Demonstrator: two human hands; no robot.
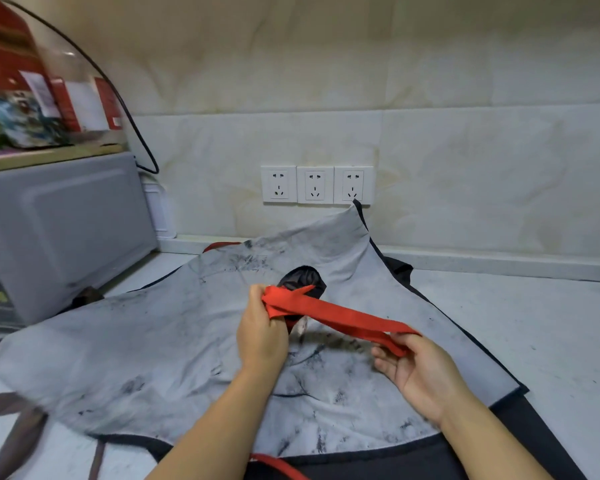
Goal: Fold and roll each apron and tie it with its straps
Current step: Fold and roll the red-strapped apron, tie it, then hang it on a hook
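**Strap [343, 317] taut from left hand [262, 327] to right hand [420, 368]**

Fingers of the left hand curl round a small dark rolled apron [303, 282] and the red strap crossing it. From there the strap runs tight to the right hand, which pinches its far end between thumb and curled fingers. The roll is mostly hidden behind the left hand; it seems wrapped once, but no knot can be made out. Beneath both hands a grey ink-patterned apron [136, 348] lies spread on the counter [551, 323]. Beyond the left hand stands a microwave [59, 230].
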